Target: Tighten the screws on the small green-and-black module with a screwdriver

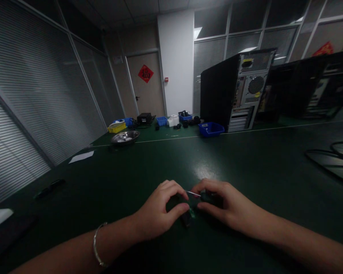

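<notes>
Close by, on the green table [246, 163], the left hand [160, 209] curls around a small dark part [185, 217]. The right hand [220, 203] pinches a thin silver tool [193, 194] against it. The part looks light, hard and easy to break; hold its edges. Far back stands a computer tower [234, 91].

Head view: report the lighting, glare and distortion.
Head view: dim overall; ceiling light makes a glare patch on the green table; wide-angle lens bows the window blinds; left hand and right hand shade a small dark part, its details unclear.
</notes>
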Demonstrator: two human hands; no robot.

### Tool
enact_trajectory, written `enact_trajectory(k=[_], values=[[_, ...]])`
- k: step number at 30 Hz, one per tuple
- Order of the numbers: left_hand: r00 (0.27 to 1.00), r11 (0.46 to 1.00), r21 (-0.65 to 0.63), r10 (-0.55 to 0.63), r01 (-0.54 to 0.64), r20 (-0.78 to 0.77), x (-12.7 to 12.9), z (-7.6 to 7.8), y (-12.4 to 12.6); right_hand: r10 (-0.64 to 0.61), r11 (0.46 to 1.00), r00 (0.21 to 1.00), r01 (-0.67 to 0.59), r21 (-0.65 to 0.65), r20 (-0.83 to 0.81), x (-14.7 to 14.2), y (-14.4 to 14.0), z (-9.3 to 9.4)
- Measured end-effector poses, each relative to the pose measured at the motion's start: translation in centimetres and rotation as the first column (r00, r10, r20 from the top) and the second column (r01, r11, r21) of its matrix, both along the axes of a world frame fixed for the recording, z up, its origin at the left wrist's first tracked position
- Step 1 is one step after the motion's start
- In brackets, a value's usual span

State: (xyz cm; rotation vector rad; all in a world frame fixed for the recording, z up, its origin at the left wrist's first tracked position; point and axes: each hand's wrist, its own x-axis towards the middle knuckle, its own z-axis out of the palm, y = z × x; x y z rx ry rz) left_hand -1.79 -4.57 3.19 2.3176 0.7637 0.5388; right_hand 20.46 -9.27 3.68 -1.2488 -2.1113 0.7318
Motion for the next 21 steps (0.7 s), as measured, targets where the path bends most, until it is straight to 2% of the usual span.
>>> enact_trajectory(k=[5,10,14,18,21], values=[[0.988,0.993,0.114,-0.010,0.028,-0.156,0.0,0.1,0.1,-0.011,1.000,0.996,0.010,0.012,0.087,-0.3,-0.3,-0.9],[0.980,0.988,0.151,-0.003,0.034,-0.201,0.2,0.0,-0.1,-0.047,0.996,0.974,0.030,0.080,0.220,-1.2,-0.7,-1.2],[0.983,0.989,0.146,-0.012,0.039,-0.185,0.2,0.0,-0.1,-0.041,0.997,0.977,0.028,0.065,0.210,-1.5,-0.8,-1.1],[0.999,0.999,0.046,0.021,-0.019,-0.047,0.2,-0.1,0.1,-0.074,0.996,0.989,0.068,0.051,0.127,-1.1,-0.7,-1.1],[0.993,0.984,-0.175,0.062,-0.044,0.102,0.2,-0.3,0.3,-0.115,0.990,0.993,0.114,0.083,0.000,-0.9,-0.8,-0.9]])
